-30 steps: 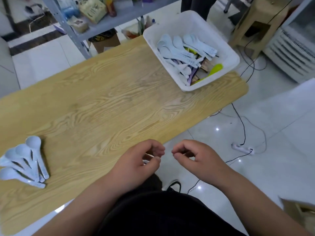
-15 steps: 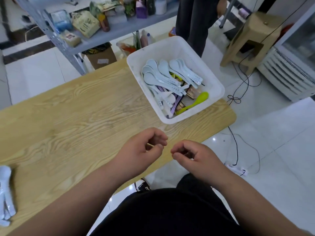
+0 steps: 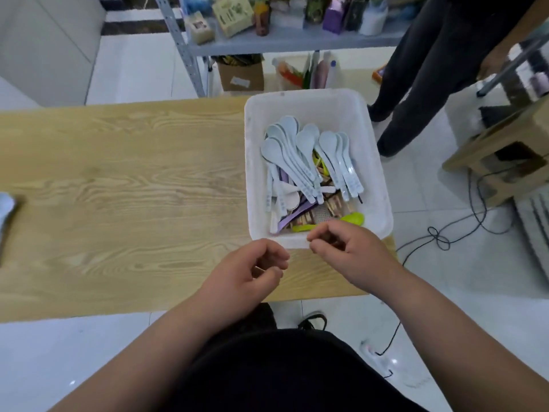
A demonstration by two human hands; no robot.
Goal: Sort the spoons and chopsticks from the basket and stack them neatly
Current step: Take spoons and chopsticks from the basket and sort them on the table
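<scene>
A long light-wood surface (image 3: 118,188) was seen stretching across the view over a white tiled floor (image 3: 475,278). Behind it a grey metal shelf (image 3: 297,40) was loaded with boxes and bottles, and a standing person's dark trouser legs (image 3: 416,84) were seen beside that shelf. A white plastic basket (image 3: 309,98) had been set at the right end of the surface, its near rim just in front of the hands. The left hand (image 3: 246,272) was held above the surface's near edge with its fingers curled towards the thumb; whether anything was pinched there could not be told. The right hand (image 3: 350,251) was held at the basket's near rim, fingers curled and thumb meeting forefinger, with nothing seen in it. Inside the basket, pale blue spoons (image 3: 297,156) were heaped in overlapping stacks, bowls towards the far wall. Beneath them purple spoons (image 3: 292,217) and short wooden pieces (image 3: 335,203), too jumbled to be named, were piled, and a lime-green spoon (image 3: 353,218) was lying by the near wall. A blurred pale blue object (image 3: 6,203) was glimpsed at the surface's left edge.
</scene>
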